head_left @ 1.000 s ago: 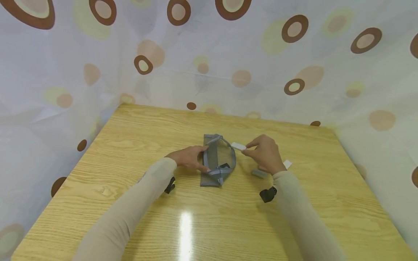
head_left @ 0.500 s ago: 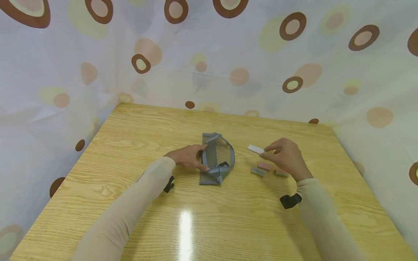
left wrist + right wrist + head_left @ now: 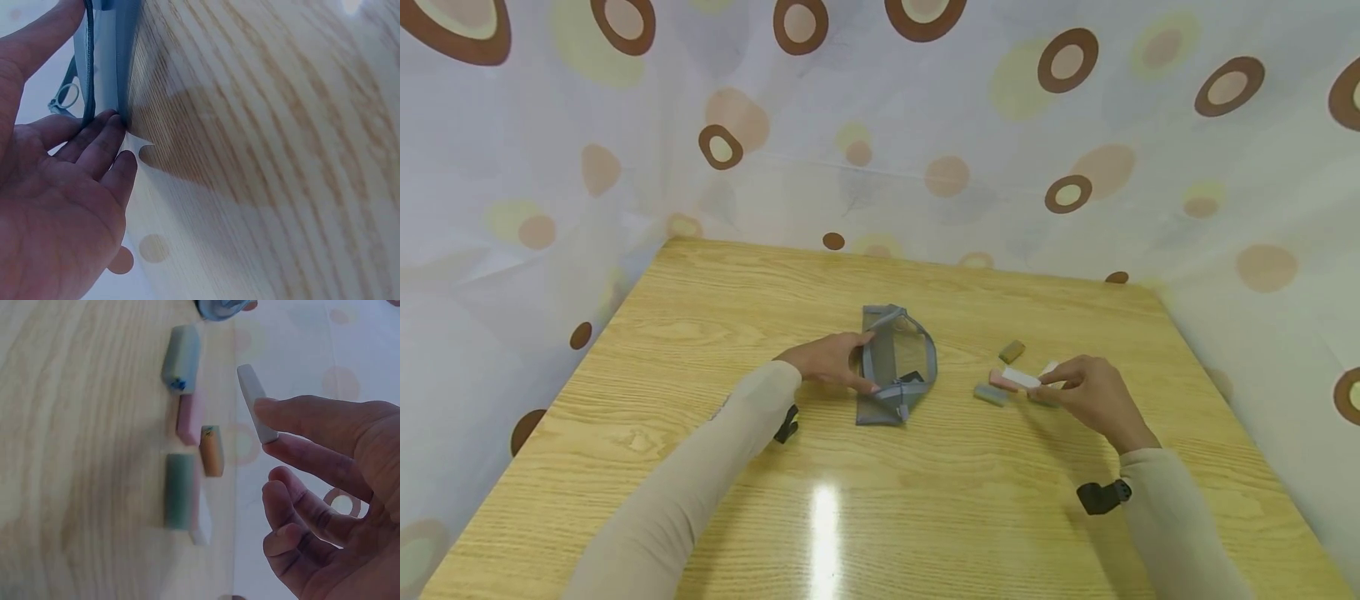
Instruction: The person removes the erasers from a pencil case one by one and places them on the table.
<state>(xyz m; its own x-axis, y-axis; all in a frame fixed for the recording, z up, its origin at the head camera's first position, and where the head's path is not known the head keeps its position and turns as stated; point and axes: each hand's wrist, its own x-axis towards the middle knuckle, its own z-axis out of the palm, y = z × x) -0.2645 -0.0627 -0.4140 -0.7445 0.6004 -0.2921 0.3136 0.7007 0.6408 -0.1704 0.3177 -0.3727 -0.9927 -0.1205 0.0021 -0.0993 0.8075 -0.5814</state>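
Wooden table [image 3: 715, 467]: left hand [image 3: 829, 361] pinches grey pouch [image 3: 895, 367]; right hand [image 3: 1093, 396] pinches white eraser [image 3: 1021, 377].

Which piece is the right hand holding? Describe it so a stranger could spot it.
On the light wooden table, right of the grey mesh zip pouch, lies a cluster of small coloured blocks. The flat white rectangular piece is pinched in the right hand, the only one held rather than lying loose.
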